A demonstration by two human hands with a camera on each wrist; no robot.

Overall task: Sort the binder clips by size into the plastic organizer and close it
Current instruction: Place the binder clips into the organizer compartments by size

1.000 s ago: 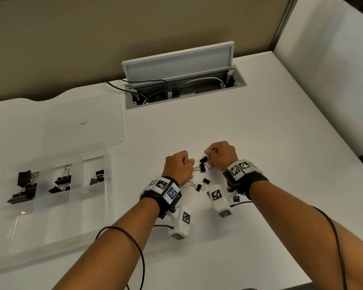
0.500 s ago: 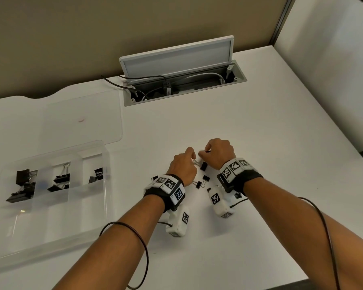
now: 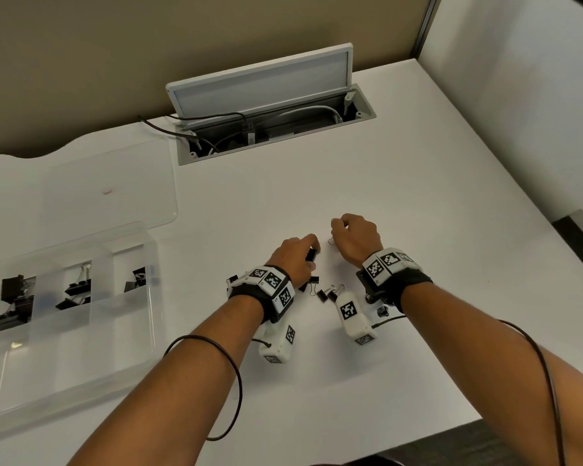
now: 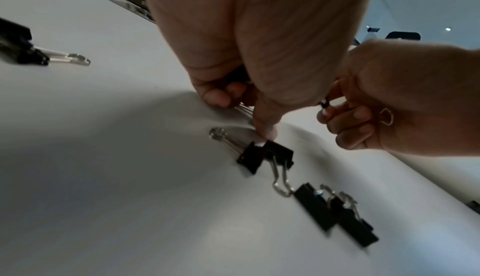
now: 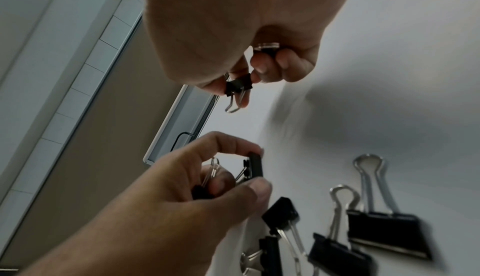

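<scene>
The left hand (image 3: 292, 260) is pinching a small black binder clip (image 3: 311, 255) between thumb and forefinger, with more clip wire tucked into its curled fingers, as the right wrist view shows. The right hand (image 3: 355, 238) is sitting just beside it, fingers curled, pinching a tiny black clip (image 5: 238, 86) whose silver loop is hanging below the fingertips; something more is lying in its palm, too hidden to name. Loose clips (image 3: 323, 292) are lying on the white desk (image 3: 418, 203) between the two wrists, close under the wrist cameras, some touching one another.

The clear plastic organizer (image 3: 142, 324) is sitting well apart at the left, open, its lid (image 3: 115, 183) lying flat behind it. Black clips are resting in three of its far compartments, the biggest ones (image 3: 12, 297) at the far left. An open cable hatch (image 3: 270, 109) with wires is sitting at the desk's back edge, against the tan partition. Thin cables are looping around both forearms.
</scene>
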